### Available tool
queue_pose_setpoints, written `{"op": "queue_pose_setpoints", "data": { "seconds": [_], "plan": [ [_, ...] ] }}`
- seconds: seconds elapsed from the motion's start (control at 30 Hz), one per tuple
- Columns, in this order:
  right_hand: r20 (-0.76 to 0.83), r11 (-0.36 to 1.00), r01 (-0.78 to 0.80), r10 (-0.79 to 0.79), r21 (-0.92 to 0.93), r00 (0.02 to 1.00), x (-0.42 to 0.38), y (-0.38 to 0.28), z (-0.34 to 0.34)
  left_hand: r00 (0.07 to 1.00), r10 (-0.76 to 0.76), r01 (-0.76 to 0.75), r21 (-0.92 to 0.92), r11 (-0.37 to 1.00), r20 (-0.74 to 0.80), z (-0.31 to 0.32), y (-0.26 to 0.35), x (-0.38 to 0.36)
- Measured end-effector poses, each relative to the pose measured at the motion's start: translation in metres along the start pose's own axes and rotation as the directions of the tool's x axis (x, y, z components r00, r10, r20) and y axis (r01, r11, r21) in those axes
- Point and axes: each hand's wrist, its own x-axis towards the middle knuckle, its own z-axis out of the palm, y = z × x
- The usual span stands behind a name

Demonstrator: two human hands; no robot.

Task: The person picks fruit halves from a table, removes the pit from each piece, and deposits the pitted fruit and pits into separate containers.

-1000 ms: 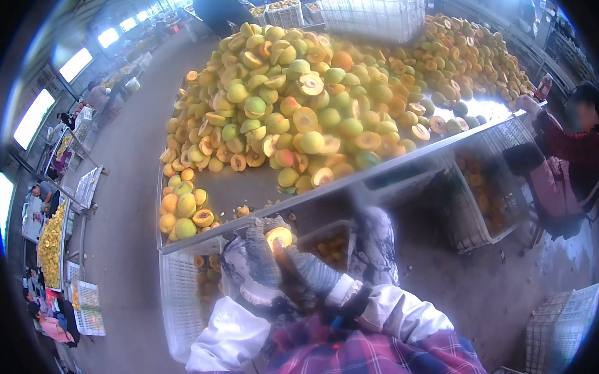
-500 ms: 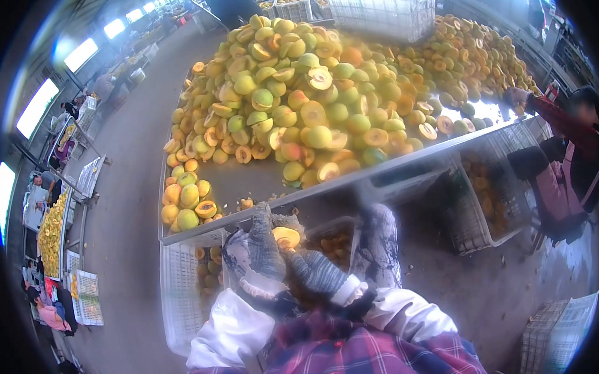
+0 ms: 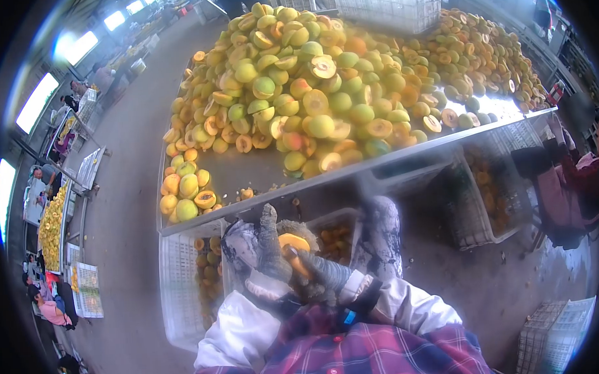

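Observation:
Between my hands, just in front of the table's near edge, is a halved orange-yellow fruit (image 3: pixel 293 241). My right hand (image 3: pixel 322 268), in a grey knitted glove, pinches the fruit's near side. My left hand (image 3: pixel 273 250), gloved too, is beside its left side with a finger pointing up; what its other fingers do is hidden. A large heap of yellow-green fruit halves (image 3: pixel 269 82) lies on the metal table (image 3: pixel 239 169). A smaller group of fruit (image 3: pixel 187 187) sits at the table's near left corner.
Crates of fruit (image 3: pixel 194 283) stand under the table's near edge, with another crate (image 3: pixel 491 200) to the right. A white crate (image 3: pixel 392 6) rests behind the heap. One person (image 3: pixel 570 177) sits at the right; other people (image 3: pixel 53 311) are at the far left.
My hands have shifted slightly, and the fruit half is tilted differently with more of its orange side showing. The person at the right has drawn an arm back from the heap.

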Motion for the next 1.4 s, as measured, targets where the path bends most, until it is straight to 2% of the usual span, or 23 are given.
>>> {"op": "queue_pose_setpoints", "data": {
  "seconds": [0.07,0.13,0.23,0.27,0.37,0.43,0.5,0.53,0.57,0.6,0.63,0.67,0.7,0.77,0.87,0.93,0.97,1.07,1.13,1.2,1.27,1.33,1.4],
  "plan": [
    [0.224,0.972,-0.209,0.181,0.106,0.958,-0.004,-0.003,-0.007,0.948,-0.254,0.27,-0.06,0.961,0.191,-0.021,0.012,0.007],
    [0.314,0.839,0.289,-0.15,-0.461,0.938,-0.003,-0.003,-0.009,0.906,-0.339,0.372,-0.093,0.924,0.252,-0.029,0.016,0.006],
    [0.691,-0.161,0.679,-0.295,-0.716,0.66,-0.005,0.004,-0.016,0.884,-0.426,0.449,-0.1,0.888,0.19,-0.046,0.018,0.003],
    [0.285,0.175,0.27,0.069,-0.947,0.956,-0.003,0.005,-0.026,0.892,-0.438,0.448,-0.079,0.891,0.113,-0.056,0.019,0.004],
    [0.046,0.403,-0.007,0.122,-0.915,0.992,0.007,0.036,-0.047,0.896,-0.343,0.392,0.139,0.909,-0.282,-0.124,0.023,0.019],
    [-0.189,0.584,-0.275,0.204,-0.764,0.961,0.014,0.063,-0.073,0.831,-0.184,0.485,0.523,0.7,-0.524,-0.207,0.012,0.025],
    [0.372,-0.13,0.351,-0.211,-0.927,0.904,0.029,0.117,-0.134,0.979,0.19,-0.039,0.982,-0.182,0.074,-0.261,0.024,0.029],
    [0.199,0.17,0.22,-0.13,-0.961,0.971,0.022,0.107,-0.117,0.979,0.196,-0.025,0.982,-0.188,0.062,-0.253,0.031,0.042],
    [0.035,0.402,0.043,-0.026,-0.914,0.999,0.022,0.093,-0.098,0.986,0.161,0.024,0.996,0.086,-0.038,-0.236,0.04,0.063],
    [-0.024,0.474,-0.029,0.015,-0.88,1.0,0.022,0.085,-0.09,0.987,0.101,0.085,0.932,0.353,-0.128,-0.216,0.041,0.086],
    [-0.052,0.497,-0.057,0.024,-0.866,0.998,0.025,0.081,-0.088,0.978,0.205,-0.132,0.896,0.424,0.047,-0.192,0.028,0.11],
    [-0.068,0.496,-0.068,0.017,-0.866,0.998,0.029,0.076,-0.086,0.999,-0.029,0.047,0.909,0.414,-0.038,-0.163,0.022,0.144],
    [-0.077,0.486,-0.069,0.004,-0.871,0.997,0.032,0.073,-0.087,0.992,-0.09,0.123,0.735,0.667,-0.086,-0.169,-0.036,0.172],
    [-0.098,0.46,-0.078,-0.021,-0.885,0.995,0.038,0.07,-0.091,0.989,0.011,-0.139,0.901,0.411,0.148,-0.123,-0.078,0.235],
    [-0.129,0.434,-0.103,-0.03,-0.895,0.991,0.042,0.066,-0.093,0.986,-0.043,-0.138,0.939,0.314,0.16,-0.086,-0.143,0.29],
    [-0.152,0.429,-0.128,-0.02,-0.894,0.988,0.042,0.064,-0.093,0.894,-0.449,0.091,0.978,0.19,0.004,-0.056,-0.148,0.301],
    [-0.161,0.426,-0.138,-0.017,-0.894,0.987,0.042,0.063,-0.092,0.895,-0.445,0.092,0.976,0.198,0.006,-0.052,-0.146,0.301],
    [-0.161,0.372,-0.145,-0.012,-0.917,0.987,0.045,0.06,-0.091,0.91,-0.415,0.321,0.66,0.679,-0.015,-0.065,-0.164,0.286],
    [-0.15,0.35,-0.129,-0.031,-0.928,0.988,0.047,0.057,-0.088,0.904,-0.427,0.321,0.692,0.646,-0.021,-0.083,-0.176,0.278],
    [-0.126,0.602,-0.067,-0.056,-0.795,0.99,0.042,0.056,-0.081,0.885,-0.465,0.333,0.725,0.602,-0.021,-0.075,-0.148,0.262],
    [-0.122,0.559,-0.04,-0.11,-0.828,0.986,0.027,0.03,-0.057,0.783,-0.62,0.615,0.079,0.784,0.058,-0.065,-0.082,0.23],
    [-0.1,0.507,0.022,-0.211,-0.861,0.972,0.016,0.009,-0.034,0.762,-0.646,0.647,-0.092,0.757,0.042,-0.057,-0.038,0.191],
    [-0.098,0.515,0.045,-0.247,-0.856,0.964,0.009,-0.007,-0.013,0.656,-0.746,0.646,-0.598,0.474,0.116,-0.064,-0.029,0.158]
  ]
}}
